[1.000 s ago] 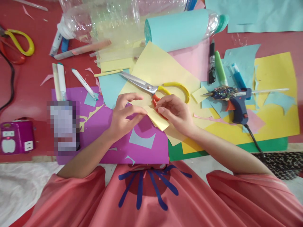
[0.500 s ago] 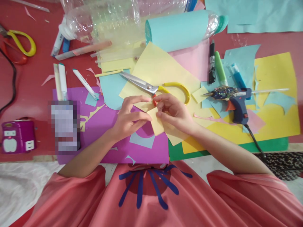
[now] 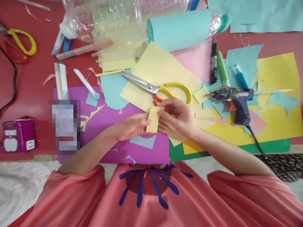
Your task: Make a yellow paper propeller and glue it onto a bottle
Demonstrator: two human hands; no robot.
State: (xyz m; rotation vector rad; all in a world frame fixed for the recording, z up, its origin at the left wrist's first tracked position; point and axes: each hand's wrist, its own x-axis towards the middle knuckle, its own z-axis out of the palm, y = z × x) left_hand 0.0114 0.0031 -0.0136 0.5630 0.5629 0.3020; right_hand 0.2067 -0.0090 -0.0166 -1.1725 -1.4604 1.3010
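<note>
Small folded paper strip held between two hands

Along the near edge of the tabletop lie a purple sheet and, to its right, a green sheet. Above the purple sheet, the left hand pinches a pale yellow strip, thumb on top and fingers reaching beneath it. The right hand nips the strip's far right corner between thumb and fingertips. The strip is already cut to size, and its far end looks folded over; whether the crease is pressed flat cannot be told. It appears joined to nothing.

Just beyond the hands, scissors lie idle on a large pale yellow sheet. Toward the right edge rests a glue gun, its nozzle by a small yellow square. Near the far edge, one bottle is already wrapped in light blue paper, its neck uncovered; the clear bottles left of it have no such wrap.
</note>
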